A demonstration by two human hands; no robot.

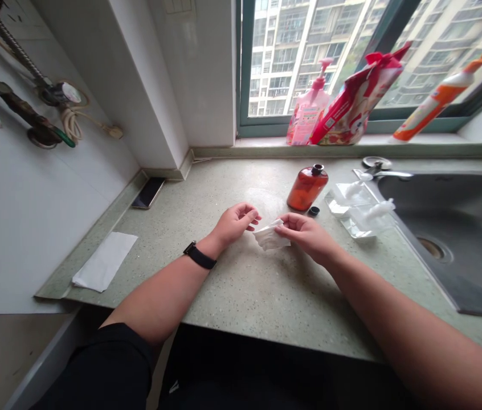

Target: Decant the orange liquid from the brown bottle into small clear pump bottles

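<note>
My right hand (303,232) pinches a crumpled white tissue (272,238) above the counter. To its left, my left hand (237,222) has its fingers loosely curled and apart, close to the tissue's edge, with nothing visible in it. Just beyond the hands stands an amber bottle (307,189), upright and uncapped. A small black cap (314,210) lies on the counter beside the bottle's base. Two clear square bottles with white pump tops stand right of the cap, a nearer one (358,222) and a farther one (342,199).
A steel sink (472,239) with a faucet (388,172) is at right. On the left lie folded white paper (106,261) and a phone (148,192). A pink pump bottle (307,114), a red bag (354,102) and an orange bottle (433,105) line the windowsill.
</note>
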